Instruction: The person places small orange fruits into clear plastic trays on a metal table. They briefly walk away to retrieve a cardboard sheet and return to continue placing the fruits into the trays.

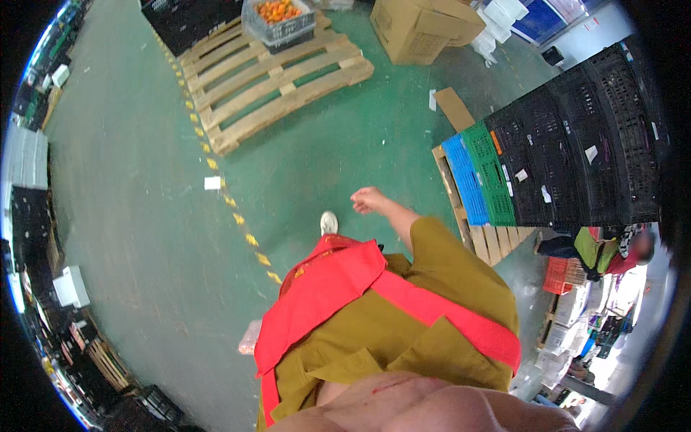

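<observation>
My right hand is held out in front of my body above the green floor, its fingers loosely curled in, with nothing visible in it. My left hand is out of view. Past the left edge of my red apron a pinkish, plastic-wrapped pack sticks out; what holds it is hidden. One light shoe shows ahead of the apron. Farther forward, a wooden pallet carries plastic crates, the top one filled with small orange fruit.
Blue, green and black plastic crates are stacked on a pallet at right. A large cardboard box stands ahead, with a cardboard piece nearer. Yellow-black tape crosses the floor. A person is at far right.
</observation>
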`<control>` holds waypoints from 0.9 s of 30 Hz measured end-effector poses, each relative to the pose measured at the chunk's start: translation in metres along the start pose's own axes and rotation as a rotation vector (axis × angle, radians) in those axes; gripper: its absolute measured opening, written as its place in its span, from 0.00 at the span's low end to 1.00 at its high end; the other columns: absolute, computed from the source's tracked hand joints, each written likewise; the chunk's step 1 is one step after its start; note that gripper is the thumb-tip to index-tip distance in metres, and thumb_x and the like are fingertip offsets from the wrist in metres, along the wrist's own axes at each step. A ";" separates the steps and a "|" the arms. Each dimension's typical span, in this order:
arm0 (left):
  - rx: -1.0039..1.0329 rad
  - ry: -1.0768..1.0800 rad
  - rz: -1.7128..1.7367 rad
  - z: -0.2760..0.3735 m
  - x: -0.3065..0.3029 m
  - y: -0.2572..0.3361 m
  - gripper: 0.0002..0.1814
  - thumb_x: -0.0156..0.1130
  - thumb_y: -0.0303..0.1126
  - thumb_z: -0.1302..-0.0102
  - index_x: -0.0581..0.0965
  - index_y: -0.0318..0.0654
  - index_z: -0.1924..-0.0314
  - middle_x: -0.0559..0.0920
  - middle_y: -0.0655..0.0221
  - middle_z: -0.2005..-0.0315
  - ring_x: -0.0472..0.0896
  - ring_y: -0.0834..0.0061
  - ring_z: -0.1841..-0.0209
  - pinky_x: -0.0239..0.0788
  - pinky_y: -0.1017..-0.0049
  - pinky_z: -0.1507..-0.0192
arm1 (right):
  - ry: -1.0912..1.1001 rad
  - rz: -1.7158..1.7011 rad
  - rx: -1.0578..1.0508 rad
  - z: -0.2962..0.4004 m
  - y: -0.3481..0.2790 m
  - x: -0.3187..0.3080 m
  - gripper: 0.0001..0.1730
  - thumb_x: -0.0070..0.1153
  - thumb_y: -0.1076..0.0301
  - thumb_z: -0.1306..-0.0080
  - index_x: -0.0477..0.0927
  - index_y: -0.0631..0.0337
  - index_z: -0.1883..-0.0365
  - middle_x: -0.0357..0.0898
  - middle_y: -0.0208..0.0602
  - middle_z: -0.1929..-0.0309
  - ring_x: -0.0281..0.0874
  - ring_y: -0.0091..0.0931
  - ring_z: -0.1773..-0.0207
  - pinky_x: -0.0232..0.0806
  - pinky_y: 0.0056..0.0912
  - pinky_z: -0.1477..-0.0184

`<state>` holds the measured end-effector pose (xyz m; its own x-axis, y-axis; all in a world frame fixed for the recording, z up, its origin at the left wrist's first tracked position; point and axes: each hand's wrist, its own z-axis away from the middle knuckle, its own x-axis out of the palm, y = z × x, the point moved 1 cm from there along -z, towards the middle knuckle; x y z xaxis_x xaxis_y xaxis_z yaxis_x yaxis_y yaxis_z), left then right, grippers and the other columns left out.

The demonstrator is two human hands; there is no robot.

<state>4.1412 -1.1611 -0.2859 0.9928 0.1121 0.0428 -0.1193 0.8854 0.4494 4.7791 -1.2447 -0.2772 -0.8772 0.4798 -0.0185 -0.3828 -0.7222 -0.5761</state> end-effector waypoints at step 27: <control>0.165 -0.083 -0.442 -0.204 0.730 0.152 0.27 0.72 0.37 0.47 0.74 0.30 0.51 0.80 0.65 0.61 0.81 0.68 0.63 0.77 0.68 0.62 | 0.594 -0.403 -0.187 -0.062 -0.168 -0.513 0.15 0.60 0.59 0.36 0.78 0.58 0.55 0.82 0.33 0.67 0.80 0.24 0.68 0.73 0.28 0.66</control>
<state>4.8450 -0.8523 -0.3684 0.9465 -0.3011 -0.1164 0.3113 0.7561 0.5757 5.3117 -1.3389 -0.2222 -0.3543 0.9168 -0.1842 -0.5398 -0.3614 -0.7603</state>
